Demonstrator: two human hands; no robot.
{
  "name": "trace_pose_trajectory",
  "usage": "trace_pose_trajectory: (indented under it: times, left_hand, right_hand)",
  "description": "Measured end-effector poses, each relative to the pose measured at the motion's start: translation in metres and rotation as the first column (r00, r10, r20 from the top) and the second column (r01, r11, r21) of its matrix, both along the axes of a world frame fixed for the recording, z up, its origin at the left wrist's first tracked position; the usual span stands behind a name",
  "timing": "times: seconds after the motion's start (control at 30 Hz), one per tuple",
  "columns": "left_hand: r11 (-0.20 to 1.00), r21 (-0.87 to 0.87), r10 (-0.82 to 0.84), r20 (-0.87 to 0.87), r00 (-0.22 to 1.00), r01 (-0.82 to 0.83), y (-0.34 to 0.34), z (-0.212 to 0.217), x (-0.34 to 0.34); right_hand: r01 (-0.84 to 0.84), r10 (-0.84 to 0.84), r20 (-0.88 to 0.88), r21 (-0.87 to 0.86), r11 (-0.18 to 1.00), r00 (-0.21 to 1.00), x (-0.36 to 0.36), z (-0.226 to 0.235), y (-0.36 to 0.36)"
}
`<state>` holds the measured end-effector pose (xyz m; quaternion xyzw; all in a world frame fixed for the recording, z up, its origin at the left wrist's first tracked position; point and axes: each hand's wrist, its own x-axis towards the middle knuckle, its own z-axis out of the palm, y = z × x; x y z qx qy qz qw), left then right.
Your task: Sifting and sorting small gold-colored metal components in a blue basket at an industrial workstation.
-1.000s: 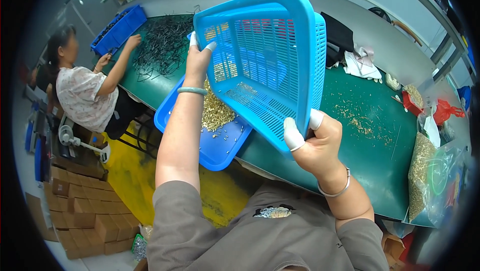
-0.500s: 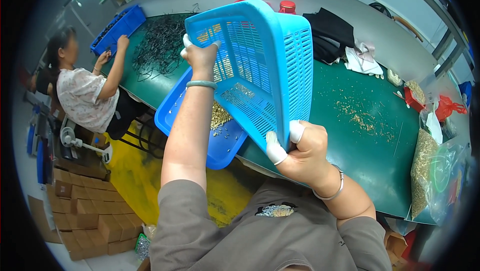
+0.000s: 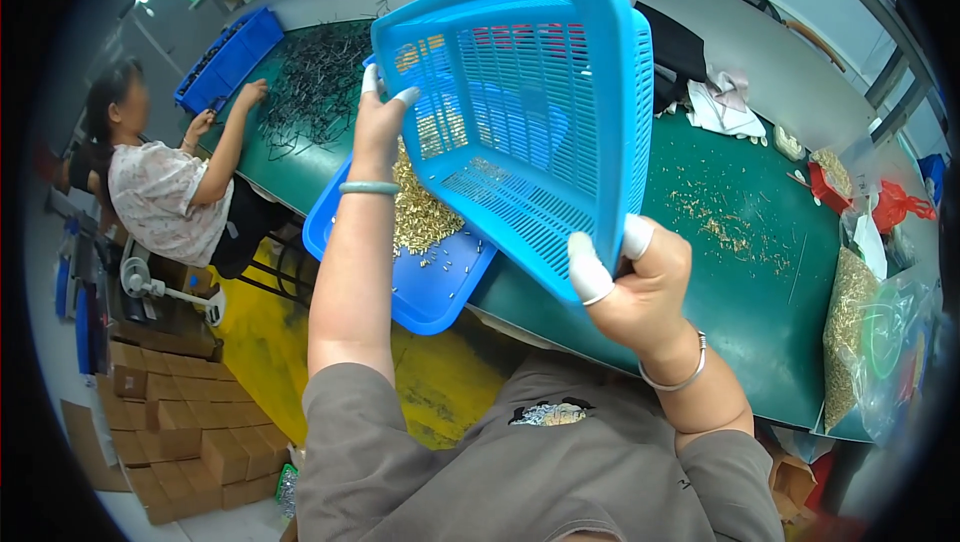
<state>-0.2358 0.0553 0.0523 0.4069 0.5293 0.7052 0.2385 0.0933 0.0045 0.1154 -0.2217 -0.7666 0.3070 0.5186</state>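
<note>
Two hands tip the light-blue slotted basket (image 3: 530, 112) steeper than a moment ago, above the dark-blue tray (image 3: 430, 292) of small brass parts (image 3: 420, 217). Left hand (image 3: 378, 127) and right hand (image 3: 640, 287), fingers closed, grip opposite rims; emptying appears nearly complete.

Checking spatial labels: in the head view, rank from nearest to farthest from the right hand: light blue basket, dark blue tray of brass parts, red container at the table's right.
1. Light blue basket: gripped at its near corner by the right hand.
2. Dark blue tray: to the hand's left, under the basket.
3. Red container: farthest, up and to the right on the green table.
</note>
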Motion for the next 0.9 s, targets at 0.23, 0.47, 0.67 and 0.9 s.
trace_pose_trajectory:
  times: [0.23,0.47,0.67,0.9]
  left_hand:
    - [0.939,-0.344,-0.061,-0.218,0.974,-0.018,-0.03,-0.007,0.021]
    - [0.936,-0.334,0.012,-0.293,0.956,-0.114,-0.023,-0.022,0.019]
    - [0.878,-0.362,0.024,-0.621,0.784,-0.314,-0.02,-0.027,0.012]
    - [0.943,-0.321,-0.114,-0.063,0.991,0.088,-0.026,-0.023,0.017]
  right_hand:
    - [0.026,-0.027,-0.031,-0.021,0.999,0.999,0.005,0.001,0.004]
    - [0.009,-0.008,-0.008,0.059,0.998,1.0,0.005,0.002,0.0]
    - [0.015,-0.014,-0.04,0.023,1.0,0.999,0.004,0.0,-0.004]
    - [0.028,-0.027,-0.018,0.064,0.998,0.999,0.008,0.0,0.001]
